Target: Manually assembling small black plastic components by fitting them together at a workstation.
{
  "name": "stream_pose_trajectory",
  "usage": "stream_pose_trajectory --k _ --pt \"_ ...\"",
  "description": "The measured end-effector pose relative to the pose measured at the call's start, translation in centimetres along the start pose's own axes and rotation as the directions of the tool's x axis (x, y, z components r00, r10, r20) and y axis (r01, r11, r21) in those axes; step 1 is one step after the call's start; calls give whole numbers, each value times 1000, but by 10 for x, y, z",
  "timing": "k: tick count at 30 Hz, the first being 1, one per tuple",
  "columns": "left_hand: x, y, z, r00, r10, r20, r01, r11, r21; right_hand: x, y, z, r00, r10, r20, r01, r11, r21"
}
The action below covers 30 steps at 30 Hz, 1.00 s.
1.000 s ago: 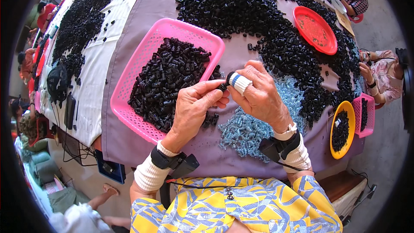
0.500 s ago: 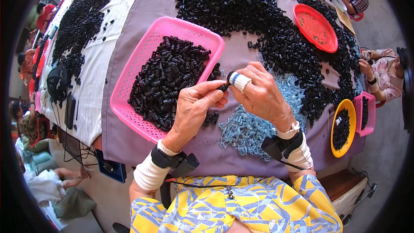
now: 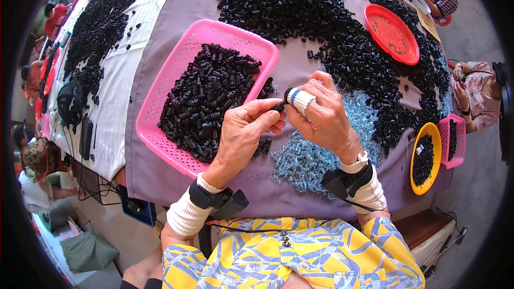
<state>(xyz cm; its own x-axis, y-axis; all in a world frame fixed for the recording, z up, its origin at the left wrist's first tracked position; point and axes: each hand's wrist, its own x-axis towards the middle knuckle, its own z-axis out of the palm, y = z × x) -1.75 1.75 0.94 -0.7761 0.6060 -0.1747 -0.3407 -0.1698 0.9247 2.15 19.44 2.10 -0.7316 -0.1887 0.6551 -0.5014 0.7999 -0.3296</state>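
Left hand [image 3: 242, 131]: thumb and forefinger pinched tight on a small black part [image 3: 279, 107], no gap; other fingers curled under. Right hand [image 3: 327, 118]: fingers bent in at the part's other end, white knit finger cover [image 3: 301, 100] with a blue stripe and dark tip right against it. We can't make out how far apart the right fingertips are, or whether they grip (cover and knuckles hide it).

Both hands sit above the table [image 3: 155, 174] (mauve cloth), just right of a pink basket [image 3: 147, 126]. Black pieces [image 3: 206, 104] fill much of it, a few more lie outside by its right wall. Under and beside the right hand we have a spread of bluish coils [image 3: 308, 166], look like small springs.

Wrists: white knit cuffs [image 3: 188, 215], black strap-on modules [image 3: 233, 204].

Further out: big black heap [image 3: 278, 8] past the basket, running down the right side. Red tray [image 3: 391, 35] rests among it. Near the right edge, yellow plate [image 3: 433, 171] with dark bits, small pink basket [image 3: 454, 162] next to it. We also see a seated co-worker [image 3: 482, 96] at far right, and a white cloth [image 3: 120, 112] on the left with more black parts.
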Motion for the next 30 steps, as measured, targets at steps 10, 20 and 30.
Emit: stream_pose_trajectory --k 10,20,30 --pt "-3 -4 3 995 50 -90 -43 996 80 -8 -10 8 999 26 24 -25 998 -56" --pt "-4 -3 4 985 147 -95 -127 973 191 -3 -8 3 998 54 20 -53 999 -10" --pt "-4 -2 5 987 137 -80 -121 976 182 -6 -1 4 983 178 39 -182 949 259"
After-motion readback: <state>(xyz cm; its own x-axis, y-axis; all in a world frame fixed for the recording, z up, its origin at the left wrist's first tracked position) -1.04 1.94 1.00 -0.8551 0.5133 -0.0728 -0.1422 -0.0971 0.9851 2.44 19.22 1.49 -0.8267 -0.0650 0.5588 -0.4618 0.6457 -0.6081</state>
